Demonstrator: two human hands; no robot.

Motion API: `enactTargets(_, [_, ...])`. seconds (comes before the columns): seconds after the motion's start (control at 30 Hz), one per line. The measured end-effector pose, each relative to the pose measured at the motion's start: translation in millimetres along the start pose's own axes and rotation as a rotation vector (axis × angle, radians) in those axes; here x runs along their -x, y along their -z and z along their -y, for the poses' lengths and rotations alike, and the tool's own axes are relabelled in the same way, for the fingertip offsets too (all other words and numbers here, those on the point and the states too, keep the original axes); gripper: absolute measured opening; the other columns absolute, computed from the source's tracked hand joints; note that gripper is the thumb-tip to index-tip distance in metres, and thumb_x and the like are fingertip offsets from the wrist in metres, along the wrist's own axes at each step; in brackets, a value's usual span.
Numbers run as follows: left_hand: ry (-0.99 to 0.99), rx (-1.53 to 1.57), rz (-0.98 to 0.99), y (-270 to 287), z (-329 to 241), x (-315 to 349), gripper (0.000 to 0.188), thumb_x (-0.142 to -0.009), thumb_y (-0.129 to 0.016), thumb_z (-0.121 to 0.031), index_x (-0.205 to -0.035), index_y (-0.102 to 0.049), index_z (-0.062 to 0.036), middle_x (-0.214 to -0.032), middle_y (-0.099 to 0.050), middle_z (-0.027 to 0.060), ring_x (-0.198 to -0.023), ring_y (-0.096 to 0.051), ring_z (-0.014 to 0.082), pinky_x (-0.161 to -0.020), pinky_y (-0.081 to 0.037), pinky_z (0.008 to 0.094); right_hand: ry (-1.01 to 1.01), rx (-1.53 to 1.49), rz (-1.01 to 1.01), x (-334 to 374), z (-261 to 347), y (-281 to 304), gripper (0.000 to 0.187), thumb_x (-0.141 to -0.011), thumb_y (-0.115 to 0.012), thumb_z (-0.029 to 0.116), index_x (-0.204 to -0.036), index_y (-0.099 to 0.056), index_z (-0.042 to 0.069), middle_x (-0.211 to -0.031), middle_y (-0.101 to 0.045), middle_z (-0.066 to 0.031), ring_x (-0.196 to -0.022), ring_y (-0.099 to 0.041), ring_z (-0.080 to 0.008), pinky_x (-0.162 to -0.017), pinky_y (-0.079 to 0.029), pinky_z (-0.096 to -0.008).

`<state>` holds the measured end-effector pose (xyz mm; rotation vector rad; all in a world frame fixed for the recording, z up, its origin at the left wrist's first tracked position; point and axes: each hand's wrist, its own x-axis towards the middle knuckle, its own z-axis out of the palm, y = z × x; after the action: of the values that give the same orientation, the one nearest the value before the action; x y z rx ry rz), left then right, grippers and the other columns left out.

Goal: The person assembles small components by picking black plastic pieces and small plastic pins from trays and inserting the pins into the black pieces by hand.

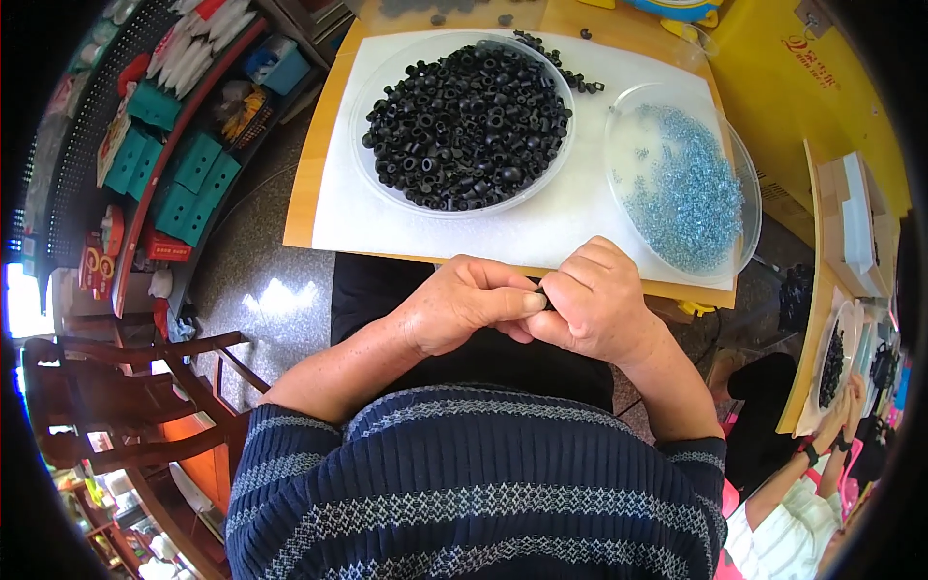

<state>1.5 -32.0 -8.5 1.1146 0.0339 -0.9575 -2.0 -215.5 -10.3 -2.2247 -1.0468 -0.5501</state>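
My left hand (474,300) and my right hand (597,302) meet in front of the table's near edge, fingers closed in a pinch. Between the fingertips a bit of a small black part (544,293) shows; most of it is hidden. Just beyond my hands stands a round clear dish (358,145) heaped with small black ring-like rubber parts (464,126). To its right, a second clear dish (752,213) holds many tiny pale-blue translucent pieces (686,193), spread mostly over its right side.
A white sheet (338,208) covers much of the wooden table (302,217). Loose black parts (580,82) lie behind the large dish. Shelves with teal boxes (198,159) and a wooden chair (106,387) are at left. Another person's hands (843,411) work at a table on the right.
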Motion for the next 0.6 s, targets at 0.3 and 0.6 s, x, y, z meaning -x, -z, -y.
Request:
enactTargets(0.3, [0.010,-0.140,-0.202,14,-20,12,0.020,-0.080,-0.061,-0.018,-0.087,-0.058,0.0003,-0.077,-0.061,0.0083,-0.066,-0.060,0.0136,-0.060,-0.051,0.0255,-0.427,-0.130,0.062,13,9,29,0.028,-0.066,-0.068,0.023,-0.086,-0.057,0.005,-0.064,-0.054,-0.0066,-0.059,-0.053,-0.0232,-0.055,-0.041,-0.0319])
enactTargets(0.6, [-0.742,-0.586,-0.367,53,-201,-42,0.026,-0.081,-0.058,-0.024,-0.094,-0.058,-0.0023,-0.083,-0.060,0.0046,-0.071,-0.056,0.0100,-0.063,-0.047,0.0234,-0.604,-0.067,-0.112,33,-9,58,0.014,-0.076,-0.059,0.008,-0.087,-0.060,-0.001,-0.072,-0.059,-0.0082,-0.063,-0.055,-0.0151,-0.060,-0.043,-0.0247])
